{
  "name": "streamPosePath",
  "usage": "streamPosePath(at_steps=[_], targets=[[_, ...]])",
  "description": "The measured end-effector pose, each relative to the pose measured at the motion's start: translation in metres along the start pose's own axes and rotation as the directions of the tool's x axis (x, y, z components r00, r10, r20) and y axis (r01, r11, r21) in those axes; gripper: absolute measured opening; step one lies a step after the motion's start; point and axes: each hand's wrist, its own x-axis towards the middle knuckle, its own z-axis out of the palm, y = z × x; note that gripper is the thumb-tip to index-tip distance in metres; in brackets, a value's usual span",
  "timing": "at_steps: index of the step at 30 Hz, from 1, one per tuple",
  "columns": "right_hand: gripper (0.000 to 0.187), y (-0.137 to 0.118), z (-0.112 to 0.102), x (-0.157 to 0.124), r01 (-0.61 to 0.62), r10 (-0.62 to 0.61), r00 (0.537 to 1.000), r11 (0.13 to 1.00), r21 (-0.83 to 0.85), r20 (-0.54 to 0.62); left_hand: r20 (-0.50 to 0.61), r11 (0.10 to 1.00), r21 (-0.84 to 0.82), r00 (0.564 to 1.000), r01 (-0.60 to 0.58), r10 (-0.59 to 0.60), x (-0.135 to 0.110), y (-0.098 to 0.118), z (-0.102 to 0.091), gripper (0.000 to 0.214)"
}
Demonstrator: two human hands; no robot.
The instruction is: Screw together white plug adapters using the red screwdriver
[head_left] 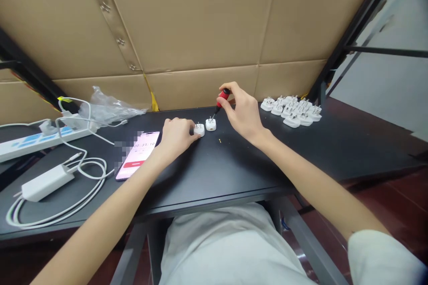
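Two small white plug pieces lie on the black table (pixel 234 173). My left hand (pixel 176 134) rests on the table with its fingers curled round the left plug piece (pixel 199 129), prongs up. My right hand (pixel 241 111) pinches a red-handled screwdriver (pixel 221 99), tilted, with its tip set on the right plug piece (pixel 210 124). A tiny yellow screw-like bit (pixel 220 141) lies just in front of the two pieces.
A group of several white plugs (pixel 292 110) sits at the back right. A phone (pixel 138 154) showing a timer lies left of my left hand. Further left are a white charger with coiled cable (pixel 47 182), a power strip (pixel 40 138) and a plastic bag (pixel 107 107). Cardboard walls stand behind.
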Motion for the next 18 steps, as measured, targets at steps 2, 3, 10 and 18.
streamPosePath(at_steps=[2, 3, 10, 18], targets=[[0.019, 0.000, 0.000, 0.000, 0.004, -0.004, 1.000, 1.000, -0.004, -0.001, -0.004, 1.000, 0.005, 1.000, -0.003, 0.003, 0.001, -0.001, 0.003, 0.027], [0.019, 0.001, 0.000, 0.000, 0.003, -0.003, 1.000, 1.000, -0.006, 0.001, -0.007, 1.000, 0.004, 1.000, -0.006, 0.006, 0.001, -0.001, 0.004, 0.027], [0.023, -0.001, 0.001, -0.001, 0.002, -0.002, 1.000, 1.000, -0.012, 0.008, -0.053, 0.998, 0.056, 0.998, -0.012, 0.015, 0.005, 0.000, 0.014, 0.030], [0.021, -0.004, 0.000, 0.000, -0.002, 0.002, 1.000, 1.000, -0.003, 0.005, -0.071, 0.998, 0.065, 0.997, -0.026, 0.031, 0.005, 0.003, 0.017, 0.031]])
